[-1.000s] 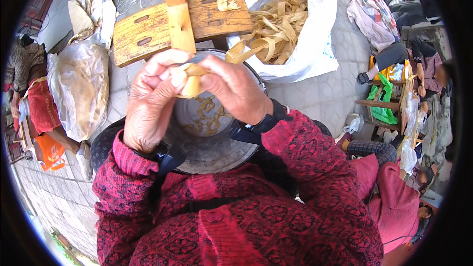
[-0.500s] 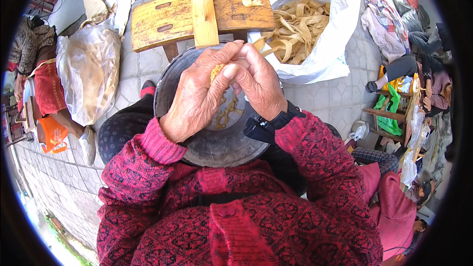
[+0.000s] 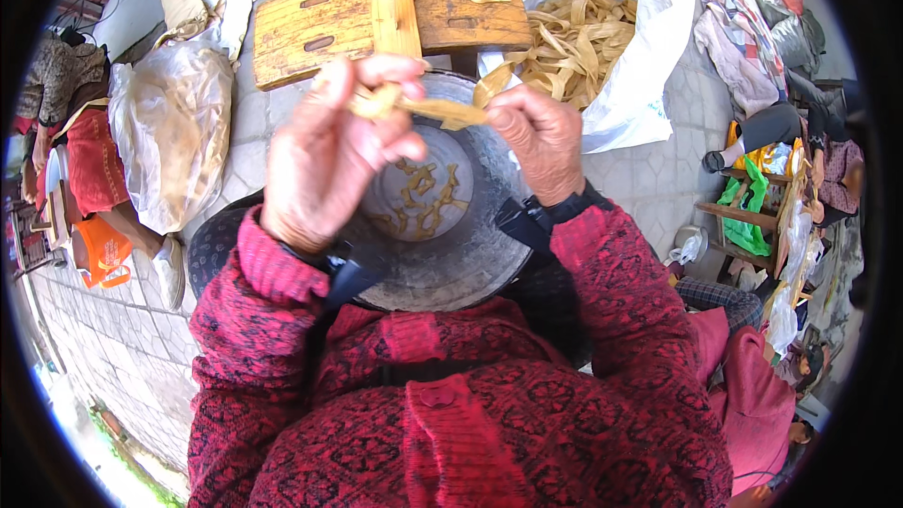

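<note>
My left hand [image 3: 331, 155] is up over a round grey metal basin [image 3: 442, 277] in front of my body, its fingers loosely curled round a knotted end of tan fibre strip [image 3: 376, 103]; the fingertips are slightly blurred. My right hand [image 3: 546, 146] pinches the same strip at the right, where it bends up beside the bag. Inside the basin lie several small tan twisted pieces [image 3: 419, 198]. Just beyond it a wooden stool [image 3: 310, 28] with an upright board stands, a pale scrap on its right half.
A white bag [image 3: 649, 66] of tan strips sits right of the stool. At the left are a clear plastic bag [image 3: 165, 150], a seated person [image 3: 89, 169] and an orange bag [image 3: 103, 249]. Along the right sit other people [image 3: 752, 414] among wooden seats, cloth and a green bag [image 3: 743, 207].
My hands, close together half a second ago, have moved apart, my right hand rightward and my left leftward, stretching the strip between them. More of the basin's inside shows.
</note>
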{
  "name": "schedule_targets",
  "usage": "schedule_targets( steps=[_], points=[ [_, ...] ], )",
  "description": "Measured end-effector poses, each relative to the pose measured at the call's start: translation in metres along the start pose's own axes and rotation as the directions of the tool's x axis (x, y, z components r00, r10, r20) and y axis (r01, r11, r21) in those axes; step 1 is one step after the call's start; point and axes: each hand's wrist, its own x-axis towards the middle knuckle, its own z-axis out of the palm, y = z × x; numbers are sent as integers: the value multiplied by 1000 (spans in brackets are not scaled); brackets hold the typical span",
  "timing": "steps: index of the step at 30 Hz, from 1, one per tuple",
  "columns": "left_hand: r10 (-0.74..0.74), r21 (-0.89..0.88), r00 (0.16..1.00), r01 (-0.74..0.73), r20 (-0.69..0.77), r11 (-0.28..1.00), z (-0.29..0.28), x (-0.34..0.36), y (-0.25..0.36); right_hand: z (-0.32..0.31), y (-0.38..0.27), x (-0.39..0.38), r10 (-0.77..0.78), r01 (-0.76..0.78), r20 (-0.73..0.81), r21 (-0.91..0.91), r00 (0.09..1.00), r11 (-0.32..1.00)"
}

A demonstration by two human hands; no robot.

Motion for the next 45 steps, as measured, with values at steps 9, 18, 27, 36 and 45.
schedule_targets(
  steps=[9,18,27,36,45],
  points=[
    [86,659,933,179,-349,731,0,-6,-6,8,4,-1,12,11,148,-154,989,988],
    [107,562,929,120,-355,818,-3,-4,2,25,-15,0,69,-27,320,-133,945,991],
    [233,601,947,-55,-222,797,4,7,44,2,-46,40,-34,108,331,-209,943,972],
    [417,773,909,-264,-1,577,-31,80,63,0,-9,121,-353,413,221,-587,909,696],
    [520,985,847,163,-112,-53,-73,70,51,5,23,52,63,77,221,-572,973,817]
  ],
)
